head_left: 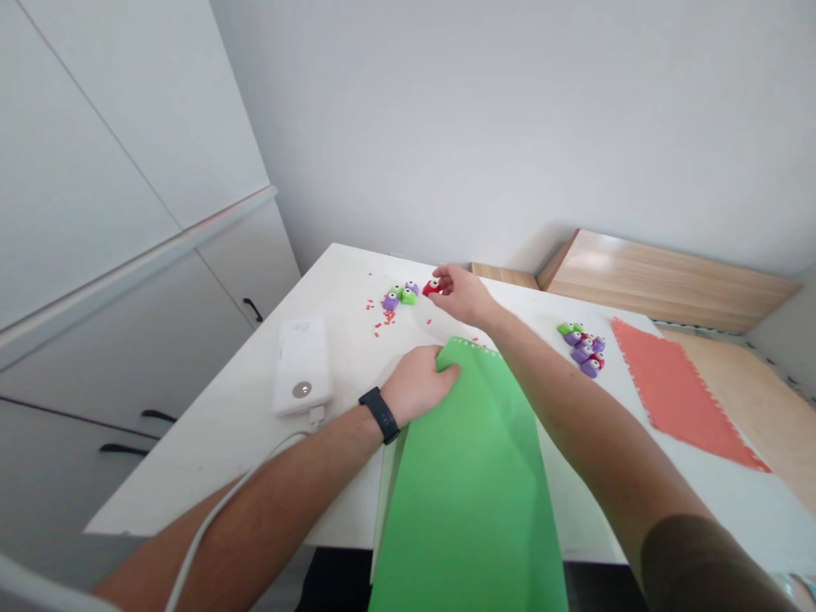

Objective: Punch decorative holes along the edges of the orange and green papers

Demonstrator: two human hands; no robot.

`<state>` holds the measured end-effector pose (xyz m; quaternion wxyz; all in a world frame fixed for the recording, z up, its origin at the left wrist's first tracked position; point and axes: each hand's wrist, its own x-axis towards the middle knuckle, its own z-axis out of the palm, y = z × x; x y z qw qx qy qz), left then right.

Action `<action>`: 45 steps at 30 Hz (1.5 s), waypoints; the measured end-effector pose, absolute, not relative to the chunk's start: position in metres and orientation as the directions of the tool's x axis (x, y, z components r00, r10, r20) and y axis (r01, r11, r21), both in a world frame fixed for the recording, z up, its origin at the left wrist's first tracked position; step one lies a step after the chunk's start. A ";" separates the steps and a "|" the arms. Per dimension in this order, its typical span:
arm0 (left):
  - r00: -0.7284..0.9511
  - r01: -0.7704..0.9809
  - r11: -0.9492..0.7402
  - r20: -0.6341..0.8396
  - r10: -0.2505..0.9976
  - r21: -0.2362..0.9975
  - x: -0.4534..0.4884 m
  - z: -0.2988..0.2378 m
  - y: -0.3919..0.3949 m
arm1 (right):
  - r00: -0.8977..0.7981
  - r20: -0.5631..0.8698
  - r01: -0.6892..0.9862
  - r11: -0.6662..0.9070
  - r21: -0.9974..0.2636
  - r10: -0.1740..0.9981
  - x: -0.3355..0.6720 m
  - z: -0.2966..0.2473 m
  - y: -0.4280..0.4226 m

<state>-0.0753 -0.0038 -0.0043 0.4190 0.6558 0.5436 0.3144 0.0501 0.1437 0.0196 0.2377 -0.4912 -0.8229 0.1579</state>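
My left hand (421,382), with a dark watch on its wrist, grips a green sheet of paper (472,476) near its top left corner, thumb on top. Small notches line the sheet's top edge. Beyond that edge, my right hand (462,293) has its thumb and fingers around a small red paper punch (431,287) with an eye on it. Just left of it sits a cluster of purple and green punches (401,295). Orange paper bits (386,319) are scattered in front of them.
A white power bank (302,365) with a cable lies on the left of the white table (242,433). More punches (583,347) stand at the right, beside an orange sheet (682,391) with notched edges. Wooden furniture (669,272) stands behind, cabinets (127,340) at left.
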 end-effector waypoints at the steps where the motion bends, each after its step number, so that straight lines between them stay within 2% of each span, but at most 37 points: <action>1: 0.210 0.442 -0.061 -0.038 0.977 0.895 -0.075 -0.005 -0.003 | -0.346 0.261 0.696 0.433 -0.573 0.901 0.063 0.023 0.140; 7: 0.205 0.400 -0.080 -0.004 0.979 0.913 -0.077 -0.009 -0.002 | -0.236 0.317 0.435 0.391 -0.811 0.919 0.150 0.025 0.096; 12: 0.208 0.384 -0.110 0.031 0.978 0.917 -0.077 -0.008 -0.002 | -0.204 0.241 0.275 0.292 -0.916 0.949 0.199 0.009 0.051; 16: 0.197 0.358 -0.102 0.032 0.980 0.928 -0.077 -0.007 -0.002 | -0.177 0.179 0.190 0.212 -0.959 0.968 0.223 -0.006 0.031; 20: 0.163 0.327 -0.036 -0.019 0.987 0.944 -0.077 -0.007 -0.002 | -0.114 0.075 -0.025 0.072 -0.997 0.991 0.235 -0.014 0.025; 24: 0.144 0.315 0.049 -0.098 0.985 0.948 -0.077 -0.006 -0.003 | -0.144 -0.073 -0.227 -0.104 -0.968 0.987 0.238 -0.011 0.023; 27: 0.130 0.310 0.082 -0.128 0.983 0.947 -0.077 -0.004 -0.004 | -0.145 -0.108 -0.261 -0.143 -0.955 0.984 0.238 -0.009 0.023; 30: 0.129 0.303 0.110 -0.155 0.980 0.947 -0.077 -0.003 -0.004 | -0.135 -0.109 -0.195 -0.134 -0.972 0.985 0.238 -0.012 0.024; 36: 0.123 0.315 0.128 -0.174 0.977 0.940 -0.075 -0.002 -0.005 | -0.092 -0.071 0.174 -0.054 -0.983 0.993 0.236 -0.021 0.024; 41: 0.133 0.339 0.120 -0.174 0.976 0.933 -0.074 -0.002 -0.005 | -0.060 0.057 0.493 0.079 -0.866 0.997 0.233 -0.030 0.024; 45: 0.140 0.336 0.109 -0.164 0.976 0.936 -0.075 -0.005 -0.004 | -0.093 0.166 0.653 0.186 -0.734 0.982 0.230 -0.035 0.025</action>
